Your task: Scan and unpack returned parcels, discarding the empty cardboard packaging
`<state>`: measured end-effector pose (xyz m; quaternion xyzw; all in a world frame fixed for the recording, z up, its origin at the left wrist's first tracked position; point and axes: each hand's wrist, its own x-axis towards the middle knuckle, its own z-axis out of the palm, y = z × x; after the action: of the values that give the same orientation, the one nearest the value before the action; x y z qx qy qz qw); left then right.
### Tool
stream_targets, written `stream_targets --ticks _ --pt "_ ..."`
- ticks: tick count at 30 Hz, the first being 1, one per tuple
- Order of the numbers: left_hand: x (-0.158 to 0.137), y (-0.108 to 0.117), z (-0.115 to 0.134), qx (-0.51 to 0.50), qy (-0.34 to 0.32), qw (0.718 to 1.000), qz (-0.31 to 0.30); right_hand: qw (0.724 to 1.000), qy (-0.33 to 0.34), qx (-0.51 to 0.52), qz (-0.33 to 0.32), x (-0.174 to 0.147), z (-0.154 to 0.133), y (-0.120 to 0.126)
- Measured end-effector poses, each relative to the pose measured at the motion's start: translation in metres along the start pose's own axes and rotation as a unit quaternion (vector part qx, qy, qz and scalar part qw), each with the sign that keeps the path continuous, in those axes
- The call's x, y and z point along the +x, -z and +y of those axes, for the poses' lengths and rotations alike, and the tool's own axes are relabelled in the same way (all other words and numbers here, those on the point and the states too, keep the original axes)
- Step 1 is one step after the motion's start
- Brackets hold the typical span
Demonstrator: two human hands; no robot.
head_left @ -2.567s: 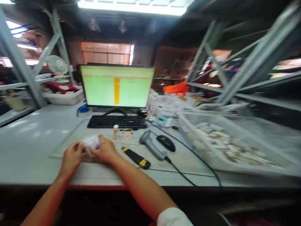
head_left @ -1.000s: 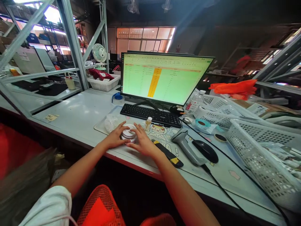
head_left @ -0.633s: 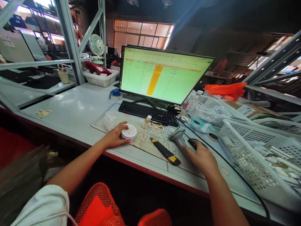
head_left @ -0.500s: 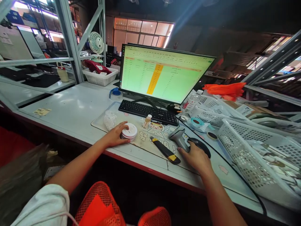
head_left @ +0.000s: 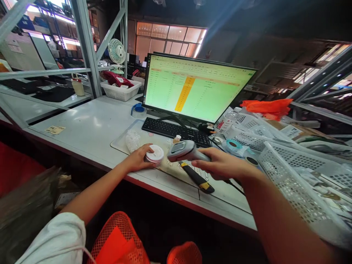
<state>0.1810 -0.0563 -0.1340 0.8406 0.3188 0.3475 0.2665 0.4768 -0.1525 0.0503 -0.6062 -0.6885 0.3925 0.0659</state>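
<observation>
My left hand [head_left: 140, 158] is closed around the side of a round white-lidded jar [head_left: 155, 154], which stands on the desk mat [head_left: 121, 143]. In my right hand [head_left: 224, 163] is a grey barcode scanner [head_left: 184, 149], lifted above the mat with its head pointing left toward the jar. Below the scanner lies a black and yellow utility knife [head_left: 198, 179]. A small bottle with a pale cap [head_left: 177, 139] stands behind the scanner, its lower part hidden. Crumpled clear bubble wrap [head_left: 132, 140] lies just left of the jar.
A black keyboard [head_left: 165, 128] sits before a lit monitor [head_left: 195, 90]. White perforated baskets [head_left: 291, 187] crowd the right side, near a roll of light blue tape [head_left: 233, 145]. Blue tape [head_left: 139, 109] and another basket [head_left: 121, 92] stand at the back left.
My right hand has picked up the barcode scanner from the mat and brought it left, near the jar. My left hand stays on the jar. The view has shifted slightly.
</observation>
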Motion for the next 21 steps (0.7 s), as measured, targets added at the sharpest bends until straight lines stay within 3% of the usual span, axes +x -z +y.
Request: stream_targets --ticks 4,8,13,16,18,21 --pt "0.000 0.000 0.003 -0.004 0.003 1.000 0.001 0.996 0.039 -0.070 -0.038 0.028 -0.031 -0.009" --pt "-0.001 0.001 0.006 -0.010 0.011 1.000 -0.001 0.994 0.049 -0.090 -0.024 0.040 -0.025 -0.011" --pt "-0.002 0.000 0.005 -0.013 0.026 1.000 0.002 0.998 0.013 -0.052 0.025 0.016 0.008 -0.004" --pt "-0.001 -0.001 0.005 -0.015 0.041 0.999 -0.002 0.995 -0.050 -0.041 0.072 0.001 0.036 0.005" --pt "-0.001 -0.001 0.005 -0.020 0.054 0.998 -0.004 0.986 -0.091 -0.050 0.127 -0.002 0.060 0.010" --pt "-0.001 -0.001 0.006 -0.034 0.063 0.997 0.001 0.956 -0.116 -0.143 0.230 0.006 0.104 0.010"
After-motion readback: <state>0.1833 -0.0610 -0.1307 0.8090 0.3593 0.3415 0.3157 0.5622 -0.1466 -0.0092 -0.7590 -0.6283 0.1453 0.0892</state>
